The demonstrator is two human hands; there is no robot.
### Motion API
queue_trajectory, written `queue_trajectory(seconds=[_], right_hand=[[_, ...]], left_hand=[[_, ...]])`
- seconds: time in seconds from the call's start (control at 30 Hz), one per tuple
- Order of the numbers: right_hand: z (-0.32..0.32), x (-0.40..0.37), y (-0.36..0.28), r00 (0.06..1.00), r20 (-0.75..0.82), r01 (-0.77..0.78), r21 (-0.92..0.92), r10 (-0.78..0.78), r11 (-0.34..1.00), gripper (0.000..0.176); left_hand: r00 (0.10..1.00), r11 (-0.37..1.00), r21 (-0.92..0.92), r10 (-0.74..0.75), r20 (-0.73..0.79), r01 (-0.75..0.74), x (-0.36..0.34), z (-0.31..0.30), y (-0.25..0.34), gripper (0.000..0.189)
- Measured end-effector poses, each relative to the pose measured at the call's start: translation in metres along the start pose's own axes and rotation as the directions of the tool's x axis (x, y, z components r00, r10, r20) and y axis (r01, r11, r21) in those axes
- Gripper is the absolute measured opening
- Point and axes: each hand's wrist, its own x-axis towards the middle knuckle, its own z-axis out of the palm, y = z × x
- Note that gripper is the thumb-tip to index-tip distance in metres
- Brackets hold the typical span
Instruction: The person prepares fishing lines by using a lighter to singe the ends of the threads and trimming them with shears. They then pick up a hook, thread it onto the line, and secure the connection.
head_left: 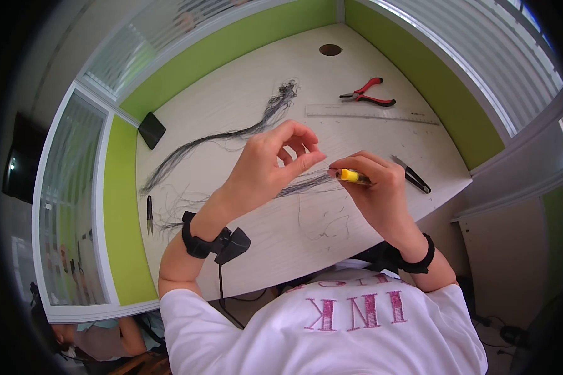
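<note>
My left hand is raised over the table, thumb and forefinger pinched together. Anything fine between those fingertips is too small to make out. My right hand is closed around a small yellow object with a dark end; its exact kind is not clear. A bundle of dark threads runs under my left hand and up to my right fingertips, its loose ends fanning out at left. Farther back lies another long bundle of dark threads, tangled at its far end.
Red-handled pliers and a clear ruler lie at the back right. Black snips sit beside my right hand, with another pair at far left. A black flat object leans by the green partition. Thread scraps lie in front.
</note>
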Motion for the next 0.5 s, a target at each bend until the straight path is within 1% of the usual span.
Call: queue_trajectory(seconds=[0.03, 0.07, 0.1, 0.13, 0.17, 0.2, 0.23, 0.27, 0.3, 0.37, 0.43, 0.47, 0.5], right_hand=[[-0.001, 0.0, 0.0, 1.0, -0.014, -0.017, 0.027, 0.017, 0.999, 0.014], [-0.002, 0.001, 0.0, 1.0, -0.01, -0.016, 0.028, 0.017, 0.999, 0.014], [-0.004, 0.001, 0.0, 0.998, -0.014, -0.065, 0.065, 0.066, 0.996, 0.012], [-0.006, 0.001, 0.001, 0.993, -0.018, -0.112, 0.102, 0.114, 0.989, 0.01], [-0.009, 0.0, 0.002, 0.993, -0.017, -0.111, 0.101, 0.113, 0.989, 0.01], [-0.012, -0.002, 0.003, 0.982, -0.004, -0.186, 0.2, 0.191, 0.962, 0.008], [-0.014, -0.003, 0.004, 0.964, 0.015, -0.259, 0.296, 0.266, 0.92, 0.006], [-0.017, -0.003, 0.0, 0.957, 0.0, -0.264, 0.409, 0.289, 0.874, 0.008], [-0.025, -0.003, -0.004, 0.957, -0.001, -0.264, 0.408, 0.29, 0.874, 0.008], [-0.053, -0.008, -0.011, 0.965, -0.062, -0.191, 0.494, 0.253, 0.848, 0.01], [-0.094, -0.019, -0.012, 0.967, -0.184, -0.034, 0.593, 0.177, 0.804, 0.011], [-0.12, -0.032, -0.002, 0.95, -0.298, 0.135, 0.656, 0.09, 0.742, 0.013], [-0.151, -0.042, 0.002, 0.909, -0.416, 0.304, 0.659, -0.003, 0.688, 0.014]], left_hand=[[1.0, 1.0, -0.001, -0.003, -0.004, 0.003, 0.005, -0.008, -0.013, 0.018], [0.997, 0.985, 0.171, -0.013, -0.081, 0.027, 0.011, -0.016, -0.036, 0.019], [0.987, 0.94, 0.334, -0.01, -0.158, 0.063, 0.013, -0.023, -0.058, 0.02], [0.987, 0.941, 0.334, -0.01, -0.16, 0.064, 0.012, -0.028, -0.079, 0.02], [0.982, 0.927, 0.358, -0.049, -0.183, 0.113, 0.011, -0.033, -0.1, 0.019], [0.975, 0.91, 0.382, -0.084, -0.207, 0.16, 0.01, -0.037, -0.114, 0.018], [0.975, 0.911, 0.381, -0.081, -0.209, 0.157, 0.01, -0.039, -0.121, 0.018], [0.977, 0.914, 0.371, -0.101, -0.185, 0.165, 0.008, -0.041, -0.128, 0.015], [0.979, 0.917, 0.36, -0.121, -0.162, 0.172, 0.008, -0.042, -0.133, 0.012], [0.976, 0.918, 0.356, -0.116, -0.183, 0.176, 0.01, -0.042, -0.144, 0.01], [0.97, 0.919, 0.347, -0.118, -0.211, 0.187, 0.011, -0.044, -0.152, 0.009], [0.966, 0.918, 0.354, -0.097, -0.239, 0.179, 0.012, -0.046, -0.155, 0.009], [0.962, 0.917, 0.361, -0.074, -0.264, 0.17, 0.013, -0.048, -0.158, 0.009]])
